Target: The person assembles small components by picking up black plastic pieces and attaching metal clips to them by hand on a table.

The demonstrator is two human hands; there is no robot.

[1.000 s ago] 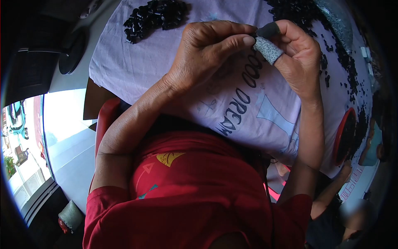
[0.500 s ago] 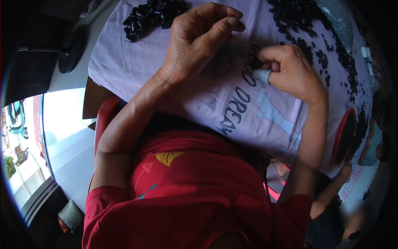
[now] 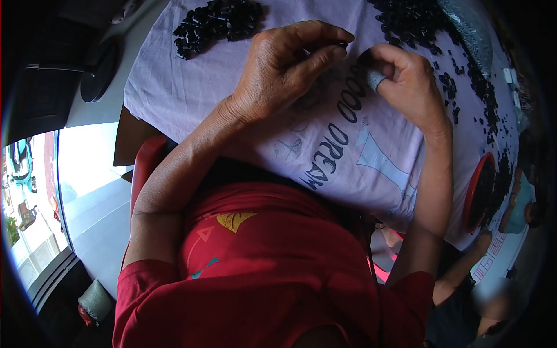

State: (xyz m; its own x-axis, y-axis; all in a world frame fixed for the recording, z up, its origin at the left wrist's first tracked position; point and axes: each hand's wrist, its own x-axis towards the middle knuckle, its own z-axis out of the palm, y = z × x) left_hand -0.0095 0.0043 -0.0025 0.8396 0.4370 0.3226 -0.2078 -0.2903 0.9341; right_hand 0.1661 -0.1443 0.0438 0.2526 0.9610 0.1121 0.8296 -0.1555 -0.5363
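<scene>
My left hand (image 3: pixel 290 66) is closed in a pinch, and a small black piece (image 3: pixel 343 44) shows between its thumb and forefinger. Just to the right, my right hand (image 3: pixel 409 87) has its fingers curled together, with grey wrapping (image 3: pixel 375 79) around one digit. Something dark is at its fingertips, too unclear to name. The two hands are close but apart, above a pale lilac cloth (image 3: pixel 278 148) printed with large letters. Beyond the left hand lies a pile of small black pieces (image 3: pixel 217 23); a larger pile (image 3: pixel 412 23) spreads beyond the right hand.
A red-rimmed tray (image 3: pixel 471 197) holding dark bits stands at the right edge. More black pieces (image 3: pixel 490 104) are scattered along that side, near a clear plastic bag (image 3: pixel 470 35). Another person's arm (image 3: pixel 467 267) is at the lower right. A red chair (image 3: pixel 148 156) is at left.
My left hand has moved slightly down and right, and the black piece in its pinch is now visible. My right hand has risen a little and turned, bringing the fingertips closer together.
</scene>
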